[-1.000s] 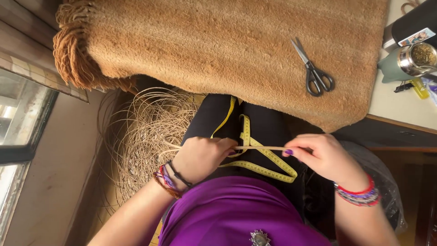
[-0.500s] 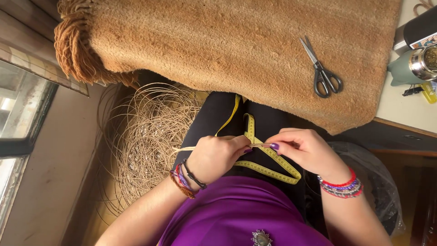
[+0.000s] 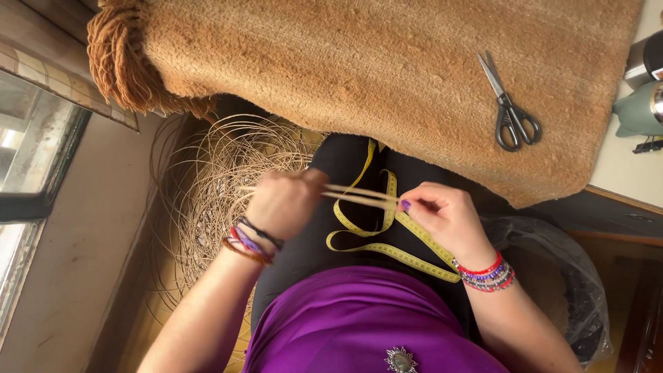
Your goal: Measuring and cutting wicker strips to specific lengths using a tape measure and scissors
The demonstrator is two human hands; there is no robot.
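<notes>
Pale reed strands (image 3: pixel 359 197): pinched between left hand (image 3: pixel 284 204) and right hand (image 3: pixel 445 215), fingers pressed together; yellow tape measure (image 3: pixel 387 242) just beneath.

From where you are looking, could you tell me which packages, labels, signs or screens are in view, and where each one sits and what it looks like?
No packages, signs or screens can be made out.
Nearest to a label: yellow measuring tape, a marked strip looped across the dark lap, under the thin cane strands held between left hand and right hand.
Right edge: dark and pale green containers, cut off; any labels cannot be seen.
</notes>
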